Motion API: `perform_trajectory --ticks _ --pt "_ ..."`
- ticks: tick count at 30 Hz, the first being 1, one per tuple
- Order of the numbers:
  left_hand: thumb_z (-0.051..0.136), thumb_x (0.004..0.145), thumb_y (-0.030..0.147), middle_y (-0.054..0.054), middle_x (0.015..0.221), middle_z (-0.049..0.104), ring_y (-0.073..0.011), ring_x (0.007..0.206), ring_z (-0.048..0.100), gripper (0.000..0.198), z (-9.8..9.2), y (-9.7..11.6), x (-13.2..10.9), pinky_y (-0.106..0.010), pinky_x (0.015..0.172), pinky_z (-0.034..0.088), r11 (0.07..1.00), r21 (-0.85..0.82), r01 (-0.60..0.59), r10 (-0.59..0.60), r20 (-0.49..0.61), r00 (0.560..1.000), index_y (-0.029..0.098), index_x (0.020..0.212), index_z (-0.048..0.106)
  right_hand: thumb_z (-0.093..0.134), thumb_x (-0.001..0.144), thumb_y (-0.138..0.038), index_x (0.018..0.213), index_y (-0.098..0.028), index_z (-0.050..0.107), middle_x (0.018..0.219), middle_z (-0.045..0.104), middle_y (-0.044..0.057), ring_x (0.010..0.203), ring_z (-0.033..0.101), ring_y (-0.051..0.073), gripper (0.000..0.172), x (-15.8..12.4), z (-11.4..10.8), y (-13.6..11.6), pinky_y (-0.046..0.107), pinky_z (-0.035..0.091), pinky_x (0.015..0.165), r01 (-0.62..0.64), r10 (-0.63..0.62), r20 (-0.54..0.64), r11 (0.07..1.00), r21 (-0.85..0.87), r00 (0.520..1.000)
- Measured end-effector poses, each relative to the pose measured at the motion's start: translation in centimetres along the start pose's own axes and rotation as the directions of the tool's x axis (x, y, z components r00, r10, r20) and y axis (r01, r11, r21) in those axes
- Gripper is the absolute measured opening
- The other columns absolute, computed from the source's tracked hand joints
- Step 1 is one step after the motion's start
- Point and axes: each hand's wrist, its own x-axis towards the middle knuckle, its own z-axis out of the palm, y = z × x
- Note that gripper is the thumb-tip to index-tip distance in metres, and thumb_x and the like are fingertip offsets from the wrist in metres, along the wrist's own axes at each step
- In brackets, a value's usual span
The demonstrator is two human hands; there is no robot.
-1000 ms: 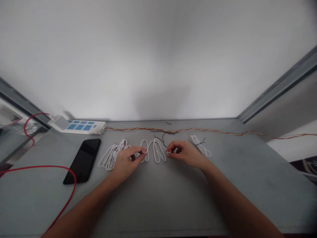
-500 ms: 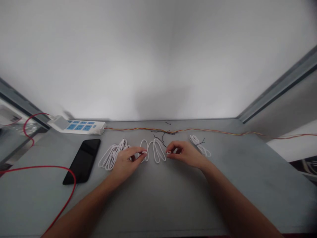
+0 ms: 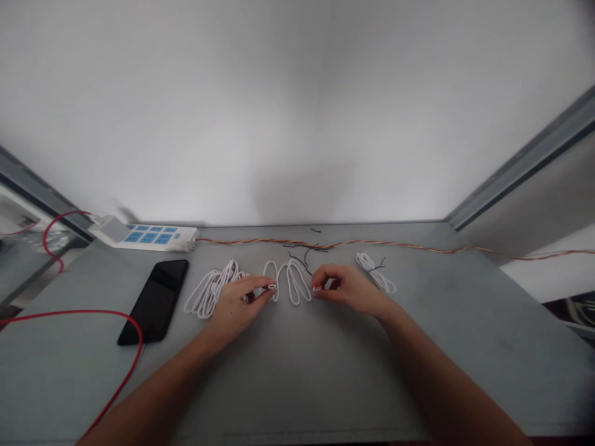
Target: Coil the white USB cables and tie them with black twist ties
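Observation:
A white cable [image 3: 290, 280] lies in loops on the grey table [image 3: 297, 371] between my two hands. My left hand [image 3: 239, 303] is closed in a pinch on one plug end of it, near the left loop. My right hand [image 3: 348, 288] pinches the other plug end at the right loop. A loose bundle of white cables [image 3: 209, 290] rests just left of my left hand. A smaller tied white cable coil [image 3: 375, 271] sits beyond my right hand. Thin black ties [image 3: 304, 255] lie just behind the loops.
A black phone [image 3: 157, 300] lies at the left. A white and blue power strip [image 3: 146, 235] stands at the back left by the wall. A red cable [image 3: 93, 316] curves over the left side. A twisted orange-yellow wire [image 3: 395, 246] runs along the back.
Both hands hold almost still; my right hand has edged slightly left with its plug end. Nothing else has moved.

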Motion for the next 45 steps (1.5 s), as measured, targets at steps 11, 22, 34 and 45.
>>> perform_trajectory --ticks 11,22,34,45 --pt "0.066 0.081 0.022 -0.002 0.087 0.075 -0.0092 0.058 0.061 0.01 -0.01 0.02 -0.04 -0.02 0.054 0.05 1.0 0.002 -0.014 0.014 0.001 1.0 0.021 0.089 0.071 0.068 0.076 -0.035 0.081 -0.021 0.065 0.084 0.068 0.002 0.074 0.06 0.015 0.016 0.0 -0.02 -0.16 0.028 0.046 0.066 -0.009 0.009 0.006 1.0 -0.007 1.0" --pt "0.065 0.082 0.024 -0.003 0.089 0.075 -0.01 0.06 0.062 0.01 0.07 -0.11 -0.06 -0.021 0.053 0.05 1.0 -0.014 0.0 0.0 0.007 1.0 0.022 0.089 0.071 0.068 0.076 -0.036 0.081 -0.021 0.065 0.084 0.067 0.001 0.073 0.06 0.015 0.016 0.0 0.04 -0.11 0.029 0.046 0.067 -0.008 0.008 0.017 1.0 0.003 1.0" --pt "0.061 0.084 0.024 -0.002 0.087 0.071 -0.0091 0.056 0.057 0.015 -0.06 0.16 0.03 -0.021 0.054 0.048 0.998 0.061 0.03 -0.032 0.029 0.999 0.021 0.097 0.068 0.064 0.08 -0.036 0.087 -0.022 0.066 0.083 0.067 0.001 0.07 0.058 0.015 0.016 -0.02 0.13 -0.03 0.028 0.045 0.064 -0.009 0.009 0.039 1.0 -0.015 0.999" --pt "0.052 0.089 0.024 -0.009 0.099 0.066 -0.0229 0.091 0.063 0.013 0.24 -0.01 -0.09 -0.037 0.082 0.05 0.908 0.415 -0.059 0.009 0.123 0.992 0.018 0.091 0.063 0.05 0.09 -0.029 0.089 -0.022 0.067 0.096 0.061 0.007 0.087 0.057 0.021 0.018 0.34 0.6 -0.19 0.034 0.044 0.079 0.156 -0.171 -0.002 0.905 -0.396 0.985"
